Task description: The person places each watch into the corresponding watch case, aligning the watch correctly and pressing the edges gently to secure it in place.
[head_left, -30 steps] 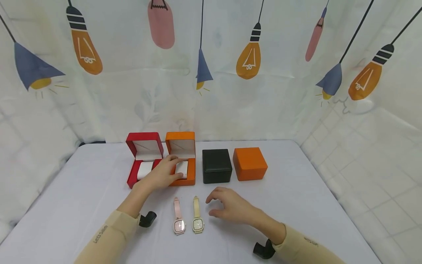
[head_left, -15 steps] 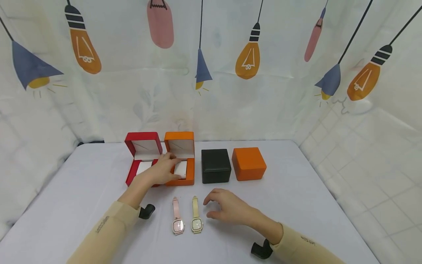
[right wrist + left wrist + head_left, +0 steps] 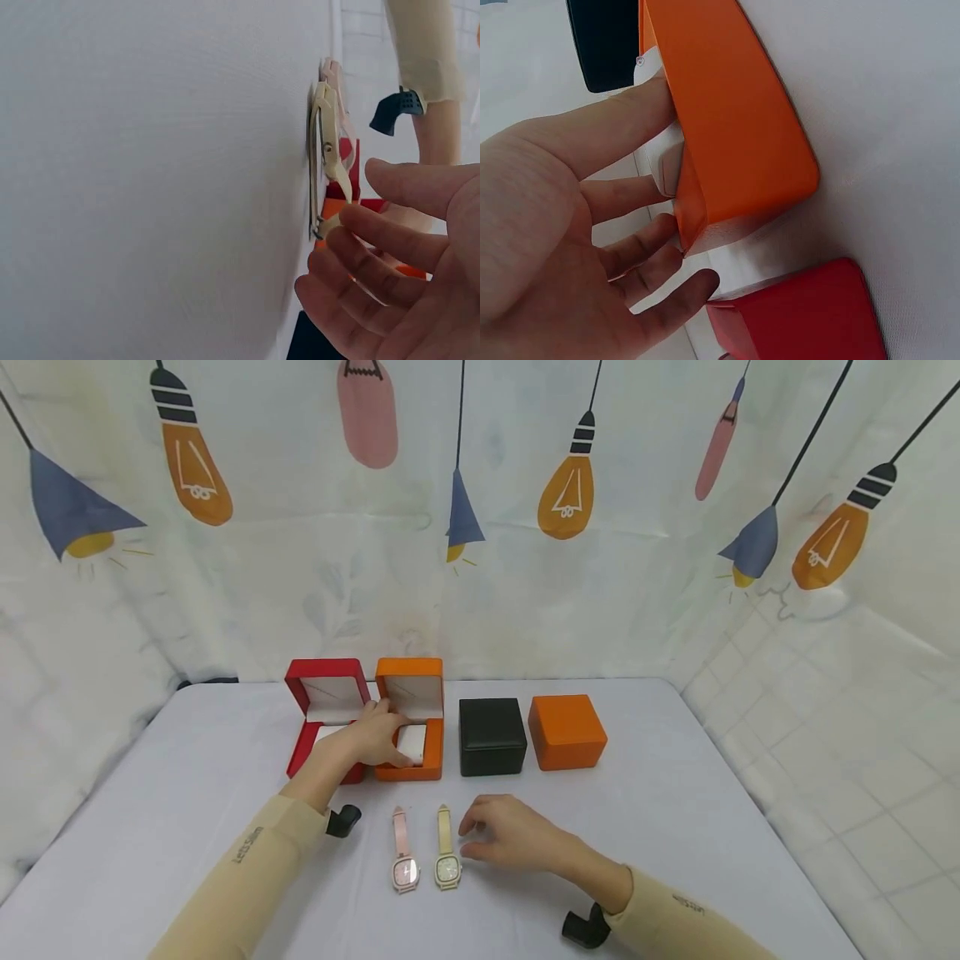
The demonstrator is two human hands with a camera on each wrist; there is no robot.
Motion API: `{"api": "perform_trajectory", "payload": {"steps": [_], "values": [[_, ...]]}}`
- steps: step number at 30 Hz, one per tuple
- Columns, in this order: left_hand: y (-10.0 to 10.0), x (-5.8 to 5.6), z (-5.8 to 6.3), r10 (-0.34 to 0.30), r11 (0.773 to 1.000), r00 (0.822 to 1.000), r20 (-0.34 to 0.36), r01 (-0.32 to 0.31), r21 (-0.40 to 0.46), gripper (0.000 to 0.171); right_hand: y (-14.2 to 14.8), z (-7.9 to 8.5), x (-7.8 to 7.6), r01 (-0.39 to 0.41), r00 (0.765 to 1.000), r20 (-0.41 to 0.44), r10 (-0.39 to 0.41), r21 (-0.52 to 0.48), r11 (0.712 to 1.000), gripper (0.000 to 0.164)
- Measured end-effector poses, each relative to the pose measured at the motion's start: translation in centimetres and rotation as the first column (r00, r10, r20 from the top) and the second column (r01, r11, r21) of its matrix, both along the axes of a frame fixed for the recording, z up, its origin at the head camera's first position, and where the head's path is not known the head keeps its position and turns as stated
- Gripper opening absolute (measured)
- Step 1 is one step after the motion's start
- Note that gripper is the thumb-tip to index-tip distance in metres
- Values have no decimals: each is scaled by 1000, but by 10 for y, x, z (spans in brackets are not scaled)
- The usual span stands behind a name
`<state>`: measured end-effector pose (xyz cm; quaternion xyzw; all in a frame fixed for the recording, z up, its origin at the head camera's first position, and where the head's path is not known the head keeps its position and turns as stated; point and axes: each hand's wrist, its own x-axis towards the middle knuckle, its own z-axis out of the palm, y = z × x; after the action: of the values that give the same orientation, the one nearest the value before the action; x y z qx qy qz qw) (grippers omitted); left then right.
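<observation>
My left hand [image 3: 377,733] reaches into the open orange watch box [image 3: 432,752]. Its thumb and index finger pinch the white cushion [image 3: 412,742] there, the thumb at the front end; the fingertips are partly hidden. Left of it stands an open red watch box [image 3: 303,747] with a white cushion, partly covered by the hand. Two wristwatches lie flat on the table, one with a pink strap [image 3: 402,835] and one with a yellow strap [image 3: 446,831]. My right hand [image 3: 517,833] hovers just right of the yellow watch, fingers loosely curved, holding nothing.
A closed dark green box [image 3: 492,737] and a closed orange box [image 3: 567,732] stand right of the open boxes. White cloth covers the table [image 3: 675,827]. A printed curtain [image 3: 495,602] hangs behind it. Black wrist cameras [image 3: 587,928] jut from both sleeves.
My right hand has moved slightly left, closer to the yellow watch, and its thumb and fingers have drawn nearer together. My left hand has stayed at the orange box, its wrist shifting a little.
</observation>
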<state>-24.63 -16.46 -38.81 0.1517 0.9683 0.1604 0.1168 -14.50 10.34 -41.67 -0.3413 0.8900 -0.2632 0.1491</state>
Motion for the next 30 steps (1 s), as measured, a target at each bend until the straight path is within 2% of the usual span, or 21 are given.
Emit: {"api": "perform_trajectory", "payload": {"steps": [6, 16, 30], "values": [[0, 0, -2, -2, 1000, 1000, 0, 2, -6, 75, -5, -4, -2, -17, 1000, -1, 17, 10, 1000, 14], [-3, 2, -8, -42, 998, 996, -73, 45, 36, 77, -18, -10, -2, -15, 1000, 16, 14, 43, 999, 18], [-5, 4, -9, -48, 993, 986, -161, 65, 103, 73, -27, -10, -4, 11, 998, 57, -14, 51, 999, 21]]}}
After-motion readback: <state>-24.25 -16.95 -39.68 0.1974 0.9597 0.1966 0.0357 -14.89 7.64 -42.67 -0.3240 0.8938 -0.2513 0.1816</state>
